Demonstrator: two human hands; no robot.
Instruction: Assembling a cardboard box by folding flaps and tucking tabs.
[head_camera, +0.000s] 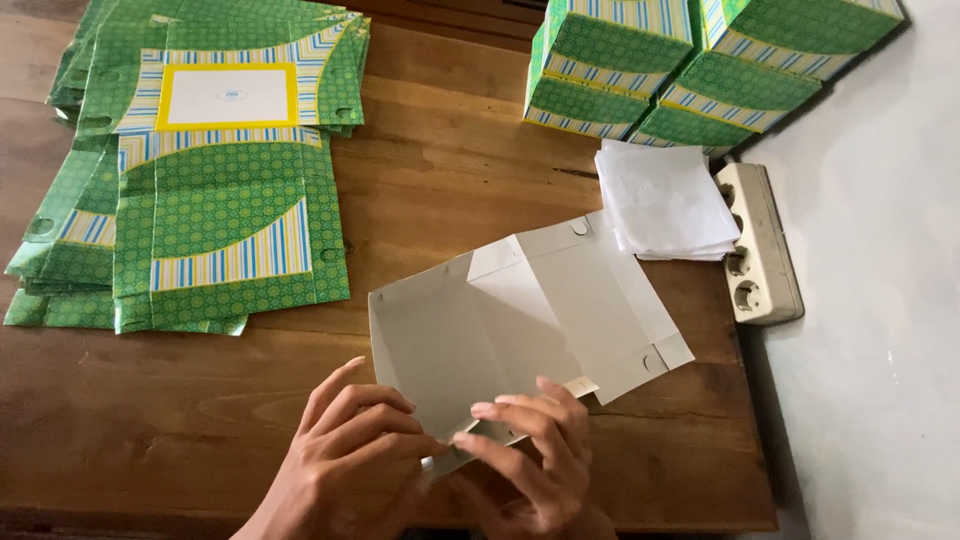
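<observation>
Head view: the left hand (345, 455) and the right hand (535, 455), fingers curled, both pinch the near edge of a flat grey die-cut cardboard box blank (520, 315), lying printed side down on the brown wooden table (170, 420). Far left lies a stack of flat green patterned cardboard blanks (215, 215). Far right stand assembled green patterned boxes (690, 65), with a pile of white paper sheets (665, 200) just in front and a beige plastic power strip (760, 245) to their right.

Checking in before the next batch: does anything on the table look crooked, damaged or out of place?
Nothing looks damaged. The power strip overhangs the table edge, and the flat green sheets are fanned unevenly.
</observation>
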